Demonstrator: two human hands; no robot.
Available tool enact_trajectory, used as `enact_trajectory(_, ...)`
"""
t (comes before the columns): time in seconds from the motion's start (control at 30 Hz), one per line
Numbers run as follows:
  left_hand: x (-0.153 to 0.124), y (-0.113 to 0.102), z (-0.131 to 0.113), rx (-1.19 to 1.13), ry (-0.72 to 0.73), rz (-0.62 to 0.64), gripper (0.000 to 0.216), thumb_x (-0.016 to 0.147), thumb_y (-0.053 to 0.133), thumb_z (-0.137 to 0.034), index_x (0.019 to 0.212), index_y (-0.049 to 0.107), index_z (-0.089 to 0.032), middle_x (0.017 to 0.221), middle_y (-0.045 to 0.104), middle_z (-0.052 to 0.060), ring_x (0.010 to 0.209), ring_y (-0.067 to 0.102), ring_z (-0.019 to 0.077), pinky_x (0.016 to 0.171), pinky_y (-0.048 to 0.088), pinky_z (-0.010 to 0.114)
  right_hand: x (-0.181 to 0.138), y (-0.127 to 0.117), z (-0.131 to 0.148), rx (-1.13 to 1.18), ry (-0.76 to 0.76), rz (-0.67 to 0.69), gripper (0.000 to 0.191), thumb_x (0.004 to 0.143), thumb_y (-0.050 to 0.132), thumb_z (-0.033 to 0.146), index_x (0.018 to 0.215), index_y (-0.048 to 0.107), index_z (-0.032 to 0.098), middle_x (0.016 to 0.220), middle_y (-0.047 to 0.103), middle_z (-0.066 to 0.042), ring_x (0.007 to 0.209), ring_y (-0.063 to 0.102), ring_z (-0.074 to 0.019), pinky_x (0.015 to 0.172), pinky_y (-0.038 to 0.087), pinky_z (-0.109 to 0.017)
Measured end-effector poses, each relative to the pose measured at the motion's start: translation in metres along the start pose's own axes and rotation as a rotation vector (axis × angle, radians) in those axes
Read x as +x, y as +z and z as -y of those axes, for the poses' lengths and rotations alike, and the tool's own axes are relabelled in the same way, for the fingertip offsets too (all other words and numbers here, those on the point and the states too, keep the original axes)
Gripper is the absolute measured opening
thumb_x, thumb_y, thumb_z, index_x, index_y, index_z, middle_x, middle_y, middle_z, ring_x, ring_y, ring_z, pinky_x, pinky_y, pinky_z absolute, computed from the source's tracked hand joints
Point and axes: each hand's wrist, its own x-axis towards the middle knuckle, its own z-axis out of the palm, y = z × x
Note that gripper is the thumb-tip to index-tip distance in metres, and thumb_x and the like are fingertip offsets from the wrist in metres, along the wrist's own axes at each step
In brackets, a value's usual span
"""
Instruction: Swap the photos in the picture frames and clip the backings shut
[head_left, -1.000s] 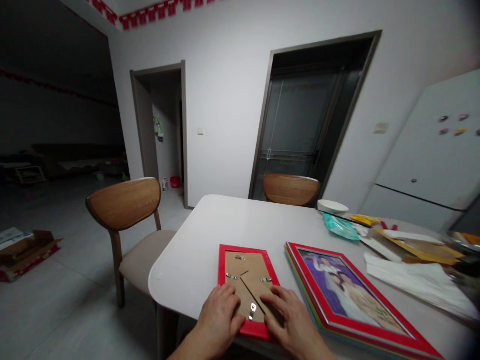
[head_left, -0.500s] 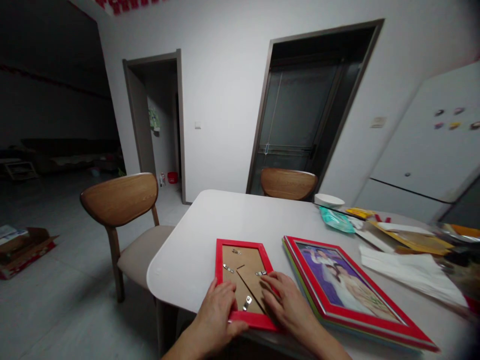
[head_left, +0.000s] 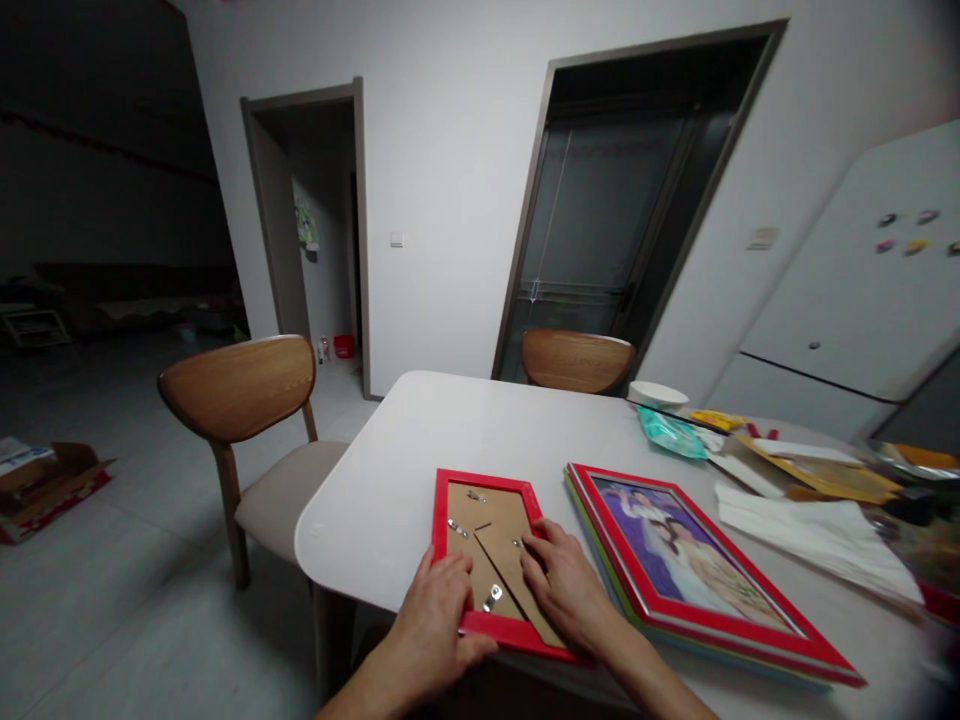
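A small red picture frame (head_left: 481, 485) lies face down on the white table (head_left: 480, 430), its brown backing board and metal clips showing. My left hand (head_left: 435, 610) rests on its near left corner, fingers bent over the red edge, thumb along the front. My right hand (head_left: 564, 585) lies on the backing at the right side, fingertips by a metal clip (head_left: 517, 543). To the right lies a larger red-framed photo (head_left: 690, 570), face up, on top of other frames.
Two wooden chairs stand at the table, one left (head_left: 244, 400), one behind (head_left: 576, 360). A white bowl (head_left: 658, 395), a teal packet (head_left: 670, 435), papers and white tissue (head_left: 810, 535) clutter the right. A fridge (head_left: 855, 300) stands right; a cardboard box (head_left: 45, 480) lies on the floor.
My right hand has slid forward along the backing toward the right-side clip. The left hand stays on the near corner. The view has tilted down slightly.
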Motion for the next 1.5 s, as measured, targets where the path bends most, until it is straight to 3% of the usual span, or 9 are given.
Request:
enact_trajectory(0.17, -0.002, 0.003, 0.004, -0.011, 0.024, -0.01, 0.034, 0.056, 0.071, -0.032, 0.082, 0.056, -0.015, 0.118, 0.049, 0.012, 0.111, 0.041, 0.0243, 0.1, 0.019, 0.043, 0.004, 0.002, -0.007, 0.01, 0.007, -0.006, 0.033, 0.076, 0.032, 0.017, 0.087, 0.063, 0.012, 0.099, 0.052, -0.012, 0.092, 0.048, -0.0184, 0.085, 0.034, -0.028)
enact_trajectory(0.77, -0.001, 0.001, -0.001, -0.031, 0.029, -0.017, 0.034, 0.054, 0.074, -0.027, 0.079, 0.055, -0.015, 0.116, 0.051, 0.013, 0.109, 0.042, 0.0239, 0.099, 0.019, 0.043, -0.006, 0.001, -0.013, 0.027, 0.039, 0.003, 0.034, 0.075, 0.032, 0.019, 0.086, 0.065, 0.014, 0.109, 0.051, -0.012, 0.101, 0.047, -0.0196, 0.088, 0.034, -0.029)
enact_trajectory(0.9, -0.001, -0.001, -0.001, -0.042, 0.038, -0.001, 0.034, 0.051, 0.075, -0.028, 0.076, 0.055, -0.016, 0.113, 0.053, 0.011, 0.105, 0.046, 0.0232, 0.098, 0.021, 0.043, -0.012, -0.005, -0.013, 0.004, -0.023, 0.028, 0.033, 0.078, 0.033, 0.024, 0.085, 0.064, 0.015, 0.108, 0.052, -0.011, 0.101, 0.047, -0.0195, 0.088, 0.035, -0.03)
enact_trajectory(1.03, 0.0, -0.001, -0.001, -0.054, 0.036, 0.005, 0.034, 0.05, 0.076, -0.028, 0.074, 0.056, -0.016, 0.112, 0.053, 0.011, 0.105, 0.046, 0.0233, 0.098, 0.022, 0.043, -0.024, -0.006, -0.001, -0.083, -0.129, -0.082, 0.032, 0.077, 0.04, 0.029, 0.1, 0.059, 0.018, 0.116, 0.047, -0.012, 0.107, 0.041, -0.0241, 0.09, 0.031, -0.039)
enact_trajectory(1.2, 0.0, 0.002, 0.001, -0.068, 0.036, -0.019, 0.03, 0.053, 0.074, -0.026, 0.074, 0.056, -0.016, 0.11, 0.055, 0.01, 0.106, 0.046, 0.0242, 0.097, 0.024, 0.043, -0.037, -0.012, 0.032, 0.01, -0.401, 0.106, 0.027, 0.079, 0.04, 0.028, 0.099, 0.058, 0.029, 0.111, 0.051, -0.005, 0.105, 0.04, -0.0208, 0.089, 0.031, -0.04)
enact_trajectory(1.5, 0.002, 0.005, 0.004, -0.077, 0.059, -0.041, 0.03, 0.052, 0.074, -0.027, 0.074, 0.056, -0.017, 0.109, 0.056, 0.01, 0.102, 0.048, 0.0227, 0.097, 0.024, 0.042, -0.042, -0.02, 0.034, 0.082, -0.425, 0.168, 0.024, 0.079, 0.042, 0.027, 0.095, 0.06, 0.027, 0.108, 0.053, -0.004, 0.107, 0.038, -0.0204, 0.092, 0.028, -0.039)
